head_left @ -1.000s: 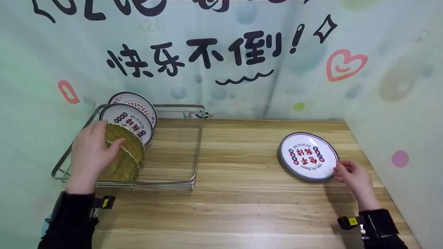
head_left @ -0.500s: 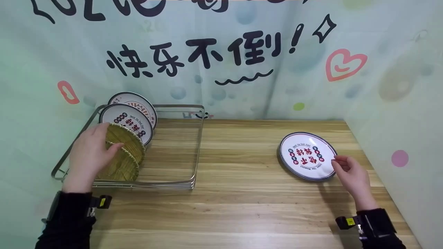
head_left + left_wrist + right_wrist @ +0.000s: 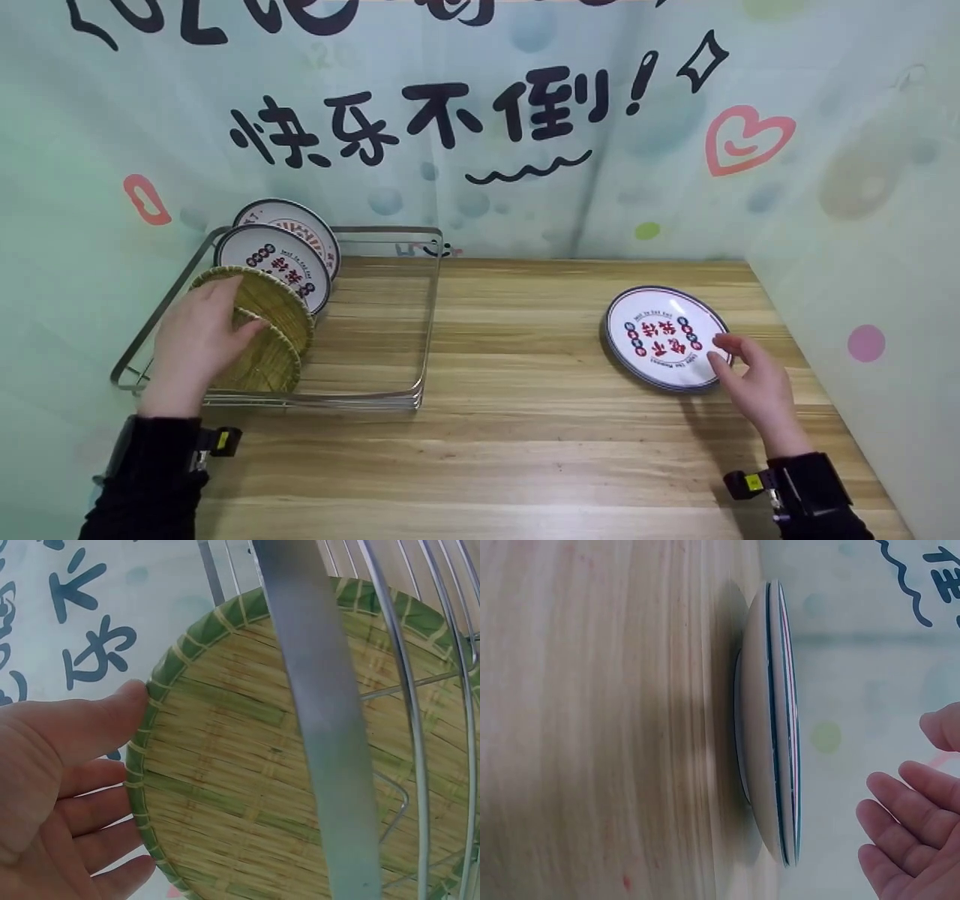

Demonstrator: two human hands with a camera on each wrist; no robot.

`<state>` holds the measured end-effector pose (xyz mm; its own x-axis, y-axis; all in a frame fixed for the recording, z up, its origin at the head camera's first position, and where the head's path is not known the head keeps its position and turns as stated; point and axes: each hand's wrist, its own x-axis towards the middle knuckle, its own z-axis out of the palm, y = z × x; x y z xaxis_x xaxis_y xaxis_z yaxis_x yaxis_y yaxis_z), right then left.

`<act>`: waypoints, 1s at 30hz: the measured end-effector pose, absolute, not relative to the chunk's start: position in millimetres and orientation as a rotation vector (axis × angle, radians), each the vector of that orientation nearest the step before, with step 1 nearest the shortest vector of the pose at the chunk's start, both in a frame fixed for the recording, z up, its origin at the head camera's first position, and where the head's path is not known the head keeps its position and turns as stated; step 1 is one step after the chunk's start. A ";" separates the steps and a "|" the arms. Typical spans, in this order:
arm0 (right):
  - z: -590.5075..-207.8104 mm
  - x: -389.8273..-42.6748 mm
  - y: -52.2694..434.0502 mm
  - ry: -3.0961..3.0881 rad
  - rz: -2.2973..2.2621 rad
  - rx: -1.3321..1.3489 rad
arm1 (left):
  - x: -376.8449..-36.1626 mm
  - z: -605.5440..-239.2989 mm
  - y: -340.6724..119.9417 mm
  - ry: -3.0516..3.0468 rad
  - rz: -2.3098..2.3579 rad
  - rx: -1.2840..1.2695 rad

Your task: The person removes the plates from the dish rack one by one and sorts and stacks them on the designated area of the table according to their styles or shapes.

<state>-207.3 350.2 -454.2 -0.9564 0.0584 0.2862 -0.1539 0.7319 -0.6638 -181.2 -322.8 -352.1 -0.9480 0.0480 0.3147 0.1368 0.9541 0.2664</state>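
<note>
Two round woven bamboo trays stand on edge in a wire rack at the left, the front bamboo tray overlapping the back bamboo tray. My left hand is at their upper rims, thumb and fingers apart and loosely bent. In the left wrist view its thumb tip and fingertips lie right at the green rim. On the right, white printed plates lie stacked on the table; two rims show in the right wrist view. My right hand hovers over their right edge, fingers spread and holding nothing.
Behind the bamboo trays, a plate with red print and another plate lean upright in the rack. A printed curtain backs the wooden table, and a pale wall runs along its right side.
My right hand has moved left over the plates' edge, and its thumb and fingers have parted. My left fingers have lowered slightly at the bamboo trays. The plates have stayed in place.
</note>
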 end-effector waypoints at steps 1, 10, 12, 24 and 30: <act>-454.7 -207.4 349.9 -2.650 1.045 0.080 | -181.1 -352.4 -323.0 -2.800 -0.416 -0.136; -457.6 -208.1 346.8 -2.641 1.038 0.143 | -181.6 -356.4 -327.5 -2.793 -0.375 -0.187; -457.6 -208.0 345.7 -2.638 1.029 0.160 | -182.2 -357.3 -328.7 -2.794 -0.361 -0.202; -461.5 -208.2 336.8 -2.631 1.035 0.235 | -183.6 -362.7 -332.8 -2.747 -0.333 -0.293; -463.9 -208.9 329.9 -2.618 1.030 0.264 | -184.0 -361.2 -333.4 -2.771 -0.363 -0.272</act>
<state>-208.9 329.9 -463.9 -0.9334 -0.0553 0.3545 -0.2820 0.7238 -0.6298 -184.0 -333.4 -361.2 -0.9266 0.1433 0.3477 0.2280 0.9493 0.2163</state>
